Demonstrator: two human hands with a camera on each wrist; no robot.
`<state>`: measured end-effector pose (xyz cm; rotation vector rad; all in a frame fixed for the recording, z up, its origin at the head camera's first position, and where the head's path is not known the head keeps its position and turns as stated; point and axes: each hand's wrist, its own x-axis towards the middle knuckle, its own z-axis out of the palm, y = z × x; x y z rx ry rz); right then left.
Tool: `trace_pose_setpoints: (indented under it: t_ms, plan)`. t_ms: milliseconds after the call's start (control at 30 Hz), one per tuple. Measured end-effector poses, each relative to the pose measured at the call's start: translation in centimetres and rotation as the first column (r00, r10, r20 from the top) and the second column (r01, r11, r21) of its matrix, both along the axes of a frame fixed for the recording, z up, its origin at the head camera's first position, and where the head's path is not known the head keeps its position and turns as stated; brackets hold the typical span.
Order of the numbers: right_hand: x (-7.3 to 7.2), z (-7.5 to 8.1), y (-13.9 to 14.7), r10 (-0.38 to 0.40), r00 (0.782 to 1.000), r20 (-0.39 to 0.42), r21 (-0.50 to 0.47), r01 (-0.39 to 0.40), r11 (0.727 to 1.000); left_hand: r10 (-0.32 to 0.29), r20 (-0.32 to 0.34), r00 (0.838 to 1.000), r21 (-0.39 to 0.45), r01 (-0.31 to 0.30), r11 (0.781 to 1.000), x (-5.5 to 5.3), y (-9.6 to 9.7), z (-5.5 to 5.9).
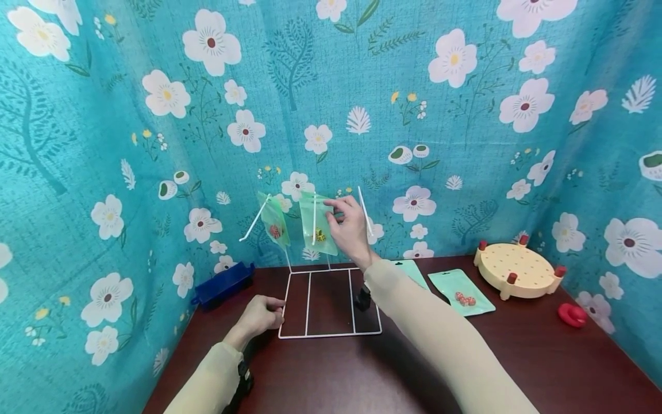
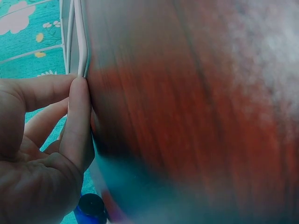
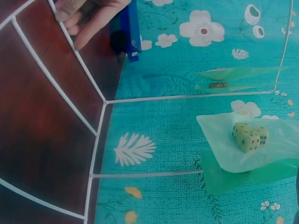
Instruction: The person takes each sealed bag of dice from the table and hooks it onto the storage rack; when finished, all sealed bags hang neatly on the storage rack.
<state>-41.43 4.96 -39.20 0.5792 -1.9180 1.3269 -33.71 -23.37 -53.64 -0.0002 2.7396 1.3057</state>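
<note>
A white wire rack (image 1: 331, 335) stands on the table, with hooks jutting forward from its back. My left hand (image 1: 261, 313) pinches the left side wire of its base between thumb and fingers, as the left wrist view shows close up. On the middle hook (image 1: 314, 221) hangs a green see-through bag (image 1: 310, 215) with yellow dice (image 1: 319, 234). At that bag's upper right edge is my right hand (image 1: 350, 227), thumb and index finger apart. The left hook (image 1: 254, 219) carries another green bag (image 1: 269, 210) with red dice (image 1: 275, 231). Nothing hangs on the right hook (image 1: 365, 210).
Right of the rack lie a pale green bag (image 1: 460, 279) with red dice and another pale green bag (image 1: 411, 270), partly behind my sleeve. Farther right are a cream round stand (image 1: 514, 267) with red feet and a red toy (image 1: 572, 314). A blue tray (image 1: 223, 284) stands back left.
</note>
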Motion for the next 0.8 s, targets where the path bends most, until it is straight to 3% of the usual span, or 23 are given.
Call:
trace_pose_setpoints:
  t_ms: [333, 500, 633, 800]
  plan:
    - [0.2, -0.5, 0.9, 0.032, 0.999, -0.010, 0.010, -0.031, 0.999, 0.002, -0.001, 1.000, -0.012, -0.003, 1.000, 0.1, 0.1, -0.1]
    - [1.5, -1.6, 2.8, 0.021, 1.000, -0.005, 0.127, -0.020, 0.992, 0.019, 0.027, 0.999, 0.000, -0.019, 1.000, 0.4, -0.2, -0.1]
    - [3.2, -2.9, 6.7, 0.033, 0.999, 0.032, 0.310, -0.041, 0.950, 0.010, 0.026, 1.000, 0.014, -0.011, 1.000, 0.4, -0.2, -0.2]
    - [4.8, -4.8, 15.2, 0.007, 0.980, 0.198, 0.513, -0.110, 0.851, -0.009, 0.023, 1.000, 0.032, 0.008, 0.999, 0.2, 0.0, 0.1]
